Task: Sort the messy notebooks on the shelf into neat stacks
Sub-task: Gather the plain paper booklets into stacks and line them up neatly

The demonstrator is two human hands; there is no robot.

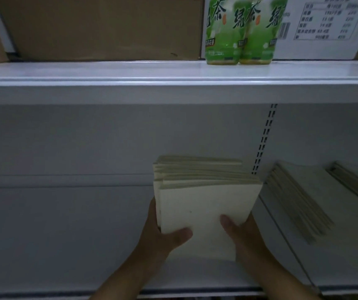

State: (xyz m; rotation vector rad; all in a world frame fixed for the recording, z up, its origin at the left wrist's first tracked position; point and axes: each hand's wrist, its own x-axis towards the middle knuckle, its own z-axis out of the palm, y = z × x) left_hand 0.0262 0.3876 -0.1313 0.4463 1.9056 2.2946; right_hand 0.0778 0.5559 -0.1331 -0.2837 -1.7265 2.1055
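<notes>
While gripping the notebook stack (204,200) at its near corners with left hand (163,239) and right hand (245,237), thumbs on the cover, holds it over the lower shelf (65,234), left of a second pile (299,198).

Cream notebook stack (204,200), uneven, on shelf (65,234)

White metal shelving, dim light. Upper shelf (108,72) carries a brown cardboard box (108,27) at left, two green tea bottles (238,35) touching each other at right, and a white carton (325,29) with a printed table behind them. Grey back panel (87,137) below, slotted upright (264,135) right of centre. Lower shelf (54,234) pale, in shadow.
</notes>
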